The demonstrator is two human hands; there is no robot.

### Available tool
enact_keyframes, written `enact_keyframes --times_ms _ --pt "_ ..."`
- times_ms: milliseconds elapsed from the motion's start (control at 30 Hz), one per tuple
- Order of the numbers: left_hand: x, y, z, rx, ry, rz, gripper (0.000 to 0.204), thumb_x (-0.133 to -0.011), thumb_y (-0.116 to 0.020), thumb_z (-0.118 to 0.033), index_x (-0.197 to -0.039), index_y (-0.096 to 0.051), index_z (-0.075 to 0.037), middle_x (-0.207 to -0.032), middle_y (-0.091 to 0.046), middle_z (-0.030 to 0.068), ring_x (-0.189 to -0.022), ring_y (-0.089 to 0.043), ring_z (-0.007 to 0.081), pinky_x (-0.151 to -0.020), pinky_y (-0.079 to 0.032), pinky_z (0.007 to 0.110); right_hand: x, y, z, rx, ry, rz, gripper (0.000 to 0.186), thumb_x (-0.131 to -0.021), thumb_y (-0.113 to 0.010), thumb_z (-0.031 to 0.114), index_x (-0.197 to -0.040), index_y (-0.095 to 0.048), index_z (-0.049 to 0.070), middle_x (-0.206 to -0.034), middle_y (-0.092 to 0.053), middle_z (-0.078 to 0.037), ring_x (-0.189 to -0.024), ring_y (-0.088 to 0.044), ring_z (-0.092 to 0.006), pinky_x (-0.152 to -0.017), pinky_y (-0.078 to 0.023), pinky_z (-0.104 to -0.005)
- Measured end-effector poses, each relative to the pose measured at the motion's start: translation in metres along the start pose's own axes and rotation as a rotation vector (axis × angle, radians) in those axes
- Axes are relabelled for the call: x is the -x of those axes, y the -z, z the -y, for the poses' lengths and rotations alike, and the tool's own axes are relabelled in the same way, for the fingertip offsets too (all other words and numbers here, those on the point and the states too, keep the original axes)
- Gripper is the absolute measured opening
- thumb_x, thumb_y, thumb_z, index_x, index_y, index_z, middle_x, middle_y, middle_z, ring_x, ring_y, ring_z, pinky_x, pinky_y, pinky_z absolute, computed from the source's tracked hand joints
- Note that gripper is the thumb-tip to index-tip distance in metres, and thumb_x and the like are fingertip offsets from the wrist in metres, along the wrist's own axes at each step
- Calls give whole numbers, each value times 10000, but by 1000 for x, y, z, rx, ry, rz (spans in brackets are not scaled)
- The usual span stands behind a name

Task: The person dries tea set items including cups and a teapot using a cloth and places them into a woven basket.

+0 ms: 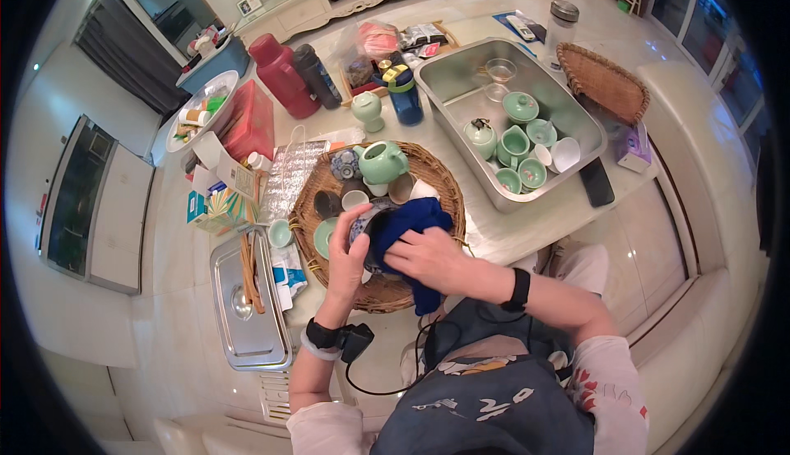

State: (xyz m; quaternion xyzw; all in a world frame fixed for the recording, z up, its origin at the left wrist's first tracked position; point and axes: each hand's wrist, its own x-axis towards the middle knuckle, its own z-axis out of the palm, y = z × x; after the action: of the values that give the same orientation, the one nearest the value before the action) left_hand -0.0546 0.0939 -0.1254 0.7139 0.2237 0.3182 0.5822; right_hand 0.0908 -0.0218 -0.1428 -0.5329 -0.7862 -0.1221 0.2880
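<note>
My left hand point(347, 251) is curled round a blue-and-white patterned vessel point(360, 223) with a dark inside. Its full shape is hidden, so I cannot tell if it is a cup or a pot. My right hand point(428, 259) grips a dark blue cloth point(421, 218) pressed against the vessel's opening. Both hands are over a round wicker basket point(385, 297). Standing in the basket are a pale green teapot point(383, 161), a blue-and-white piece point(345, 164), several small cups and a green saucer point(323, 238).
A steel tray point(527, 198) at the right holds green teaware. Beyond the basket stand a red thermos point(281, 76), a dark flask point(316, 75) and a blue bottle point(404, 97). A steel lid point(251, 336) lies left; a phone point(597, 182) and wicker tray point(605, 85) are right.
</note>
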Motion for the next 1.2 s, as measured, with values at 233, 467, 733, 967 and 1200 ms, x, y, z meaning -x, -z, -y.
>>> enact_keyframes --times_ms 233,467,733,967,1200 --pt "-6 -24 4 -87 -134 -172 450 -785 -481 -108 -1226 -453 -25 -1193 -485 85 -1080 -475 186 -984 -341 312 -9 -8 7 -536 -183 -111 393 -643 -587 -2 -1031 -523 -18 -1028 -476 -160 -1015 -476 -350 -859 -453 -382" --pt "-5 -8 7 846 359 -128 446 -862 -472 -174 -1274 -418 -15 -1245 -516 164 -1147 -522 309 -957 -448 481 17 31 -36 -1897 -721 -527 460 -775 -533 -37 -1234 -503 -28 -1079 -629 -117 -975 -613 -187 -874 -479 -305" --pt "-5 -45 8 573 335 -317 195 -894 -602 -102 -1062 -535 -31 -940 -600 48 -826 -590 160 -723 -491 284 4 6 10 -535 -428 -452 454 -918 -506 331 -1162 -512 -52 -1157 -494 -171 -1085 -445 -329 -934 -309 -396" --pt "2 -40 15 -160 -212 -169 256 -799 -524 76 -1050 -566 46 -943 -625 59 -873 -566 120 -778 -456 263 -8 30 -3 -582 -290 -257 375 -912 -490 330 -1057 -558 -9 -1107 -550 -144 -1020 -488 -276 -821 -305 -364" --pt "-1 -42 51 300 -33 -240 316 -905 -505 -90 -1210 -493 -7 -1114 -582 78 -1000 -564 152 -880 -453 294 -25 33 -27 -1765 -491 -126 455 -1003 -364 371 -1174 -574 6 -1126 -618 -76 -1005 -586 -142 -897 -436 -266"
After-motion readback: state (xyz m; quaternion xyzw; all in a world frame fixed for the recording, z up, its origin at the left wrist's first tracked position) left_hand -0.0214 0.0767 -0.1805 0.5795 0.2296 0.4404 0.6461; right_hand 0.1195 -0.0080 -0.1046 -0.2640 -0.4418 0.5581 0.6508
